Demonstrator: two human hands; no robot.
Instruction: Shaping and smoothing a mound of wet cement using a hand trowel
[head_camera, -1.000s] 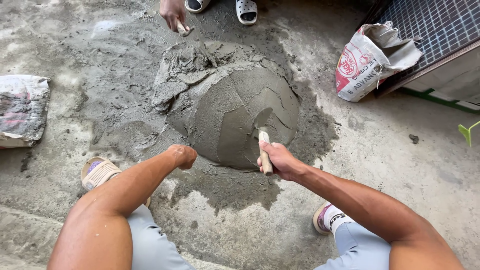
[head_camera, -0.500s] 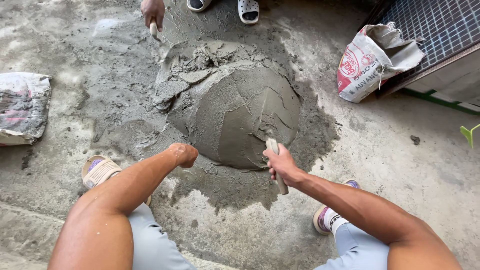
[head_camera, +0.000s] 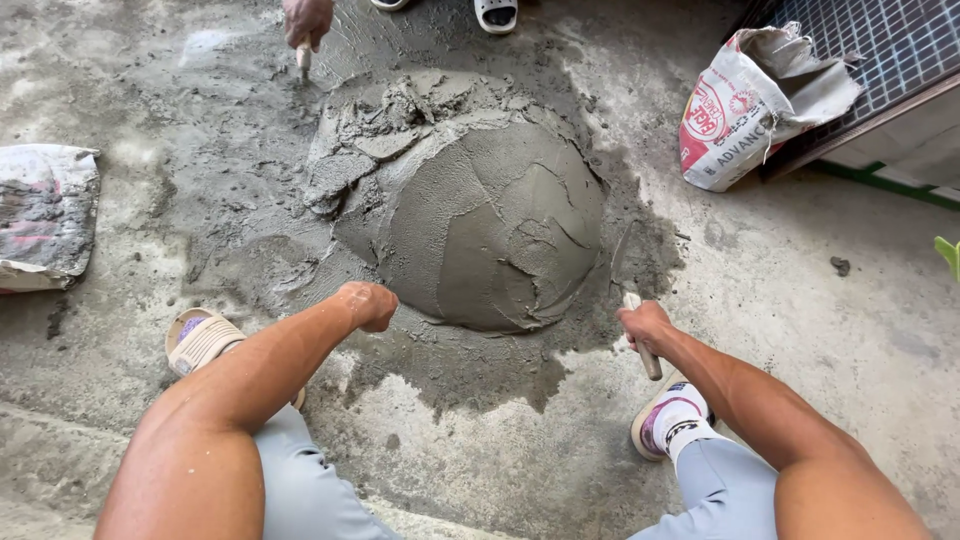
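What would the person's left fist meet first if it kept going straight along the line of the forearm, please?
The left fist points up and to the right, so it would most likely meet the near slope of the wet mortar mound. It looks almost at the mound's edge already, though depth is uncertain.

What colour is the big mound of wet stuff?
Grey, the mound shows best in the head view.

Trowel: blade grey on wet cement, outline unclear beyond the right-hand grip. Co-worker's hand, sandal: cropped at the top edge.
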